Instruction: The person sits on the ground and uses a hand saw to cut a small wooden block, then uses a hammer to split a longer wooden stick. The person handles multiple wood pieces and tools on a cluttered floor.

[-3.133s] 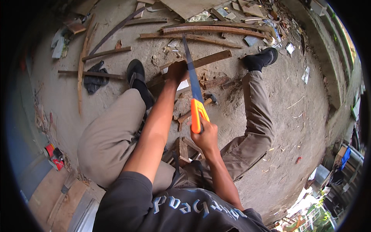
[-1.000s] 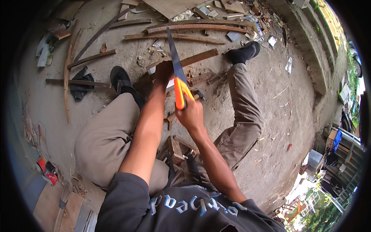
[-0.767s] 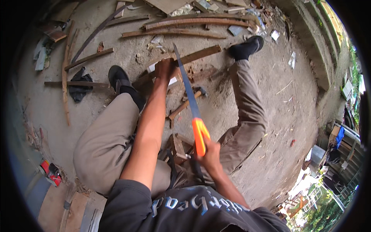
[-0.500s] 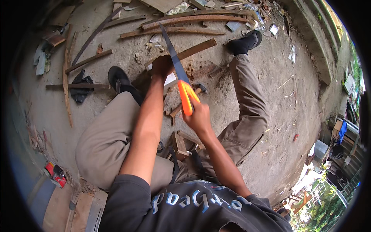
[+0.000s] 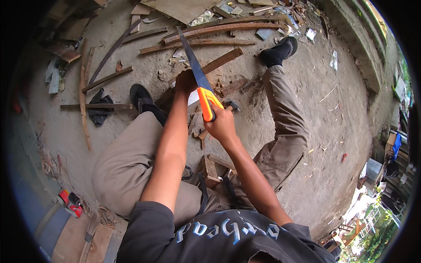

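Observation:
My right hand (image 5: 222, 124) is wrapped round the orange handle of a hand saw (image 5: 192, 60). The saw's dark blade points away from me and lies across a wooden plank (image 5: 224, 60), just right of my other hand. My left hand (image 5: 186, 82) is closed on the plank, left of the blade; its fingers are partly in shadow. Behind my right hand shows the dark head of a hammer (image 5: 231, 105), its handle mostly hidden. A white piece (image 5: 193, 97) lies under the plank beside my left wrist.
Long wooden strips (image 5: 223, 29) lie across the ground at the far side. More strips (image 5: 107, 79) and a black plastic bag (image 5: 101, 107) are at the left. Short wood offcuts (image 5: 210, 171) sit between my legs. A concrete ledge (image 5: 362, 57) runs along the right.
My right hand has pulled the saw slightly back toward me and left, its blade still across the plank. My left hand keeps its hold. The whole view has shifted a little.

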{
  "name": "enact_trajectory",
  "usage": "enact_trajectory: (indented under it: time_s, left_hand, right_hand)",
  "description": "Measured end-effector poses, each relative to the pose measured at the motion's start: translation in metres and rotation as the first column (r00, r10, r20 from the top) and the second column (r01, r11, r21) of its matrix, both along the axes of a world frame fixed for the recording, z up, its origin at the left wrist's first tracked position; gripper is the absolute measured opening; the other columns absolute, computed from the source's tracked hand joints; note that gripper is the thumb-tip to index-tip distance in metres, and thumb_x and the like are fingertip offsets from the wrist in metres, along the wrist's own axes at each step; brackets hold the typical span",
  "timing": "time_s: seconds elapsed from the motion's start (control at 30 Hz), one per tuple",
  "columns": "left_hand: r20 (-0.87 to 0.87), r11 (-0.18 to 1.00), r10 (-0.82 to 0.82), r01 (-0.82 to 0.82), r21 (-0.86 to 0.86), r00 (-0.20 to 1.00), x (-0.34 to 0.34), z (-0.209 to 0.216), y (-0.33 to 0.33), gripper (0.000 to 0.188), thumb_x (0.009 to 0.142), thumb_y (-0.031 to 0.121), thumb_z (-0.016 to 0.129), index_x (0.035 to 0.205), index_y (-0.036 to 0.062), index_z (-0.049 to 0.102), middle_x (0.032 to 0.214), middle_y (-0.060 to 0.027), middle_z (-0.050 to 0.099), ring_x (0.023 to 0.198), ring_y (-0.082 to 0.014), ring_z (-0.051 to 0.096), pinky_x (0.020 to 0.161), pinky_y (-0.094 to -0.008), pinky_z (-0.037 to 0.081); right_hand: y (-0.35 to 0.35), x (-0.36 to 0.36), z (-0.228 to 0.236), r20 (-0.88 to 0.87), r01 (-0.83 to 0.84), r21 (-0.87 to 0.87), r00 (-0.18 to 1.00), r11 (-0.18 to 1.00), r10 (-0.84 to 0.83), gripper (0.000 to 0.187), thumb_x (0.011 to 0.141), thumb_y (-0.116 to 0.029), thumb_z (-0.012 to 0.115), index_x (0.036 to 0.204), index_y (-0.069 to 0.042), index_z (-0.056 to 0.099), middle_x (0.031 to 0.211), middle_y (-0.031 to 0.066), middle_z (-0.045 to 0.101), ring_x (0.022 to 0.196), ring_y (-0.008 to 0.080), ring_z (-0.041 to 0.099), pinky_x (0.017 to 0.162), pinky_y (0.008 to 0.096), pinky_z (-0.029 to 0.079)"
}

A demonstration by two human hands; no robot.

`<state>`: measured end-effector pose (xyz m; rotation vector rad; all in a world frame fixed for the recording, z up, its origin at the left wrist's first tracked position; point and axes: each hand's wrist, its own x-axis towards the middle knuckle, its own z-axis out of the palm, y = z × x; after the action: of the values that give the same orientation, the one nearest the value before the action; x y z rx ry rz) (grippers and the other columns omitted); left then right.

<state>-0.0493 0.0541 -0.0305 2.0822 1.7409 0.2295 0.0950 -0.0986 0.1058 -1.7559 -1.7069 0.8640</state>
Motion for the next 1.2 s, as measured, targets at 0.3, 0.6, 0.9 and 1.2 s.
enact_trajectory:
  time_s: [0.3, 0.6, 0.9, 1.2]
  left_hand:
    - [0.154, 0.911, 0.058, -0.116, 0.397, 0.986, 0.0, -0.013, -0.057, 0.028, 0.08, 0.019, 0.068, 0.1, 0.0047, 0.056, 0.101, -0.0168, 0.061, 0.096, -0.0365, 0.058, 0.075, -0.0476, 0.049]
    - [-0.006, 0.99, -0.008, 0.009, 0.138, 1.0, -0.002, 0.025, -0.078, 0.02, 0.089, 0.011, 0.057, 0.108, 0.0076, 0.062, 0.103, -0.0173, 0.063, 0.101, -0.0377, 0.058, 0.084, -0.0469, 0.048]
    - [0.118, 0.986, 0.076, -0.092, 0.137, 0.99, -0.048, -0.008, -0.121, 0.03, 0.084, 0.008, 0.066, 0.112, 0.0067, 0.056, 0.109, -0.0222, 0.058, 0.102, -0.0431, 0.057, 0.08, -0.0506, 0.049]
    - [0.106, 0.994, 0.084, -0.091, 0.064, 0.991, -0.053, 0.012, -0.145, 0.037, 0.078, 0.008, 0.067, 0.114, 0.0079, 0.06, 0.113, -0.0146, 0.055, 0.112, -0.0338, 0.053, 0.092, -0.0469, 0.045]
  right_hand:
    - [-0.019, 0.031, -0.026, -0.047, -0.064, 0.096, 0.997, 0.993, 0.069, 0.014, 0.071, -0.013, 0.065, 0.079, -0.004, 0.059, 0.076, 0.0211, 0.063, 0.075, 0.0407, 0.063, 0.067, 0.0483, 0.05]
    - [-0.053, 0.044, -0.017, -0.131, -0.019, 0.167, 0.991, 0.986, 0.041, 0.018, 0.073, -0.017, 0.066, 0.086, -0.006, 0.065, 0.073, 0.0217, 0.064, 0.073, 0.0411, 0.064, 0.068, 0.049, 0.052]
    - [-0.077, 0.02, -0.018, -0.163, -0.084, 0.099, 0.982, 0.992, 0.099, 0.018, 0.075, -0.016, 0.066, 0.088, -0.004, 0.067, 0.075, 0.0241, 0.063, 0.074, 0.0422, 0.063, 0.067, 0.0473, 0.051]
    - [-0.088, 0.001, -0.032, -0.251, -0.107, -0.037, 0.963, 0.994, 0.094, 0.029, 0.088, -0.024, 0.067, 0.078, 0.004, 0.062, 0.053, 0.0138, 0.056, 0.05, 0.0176, 0.062, 0.051, 0.0347, 0.046]
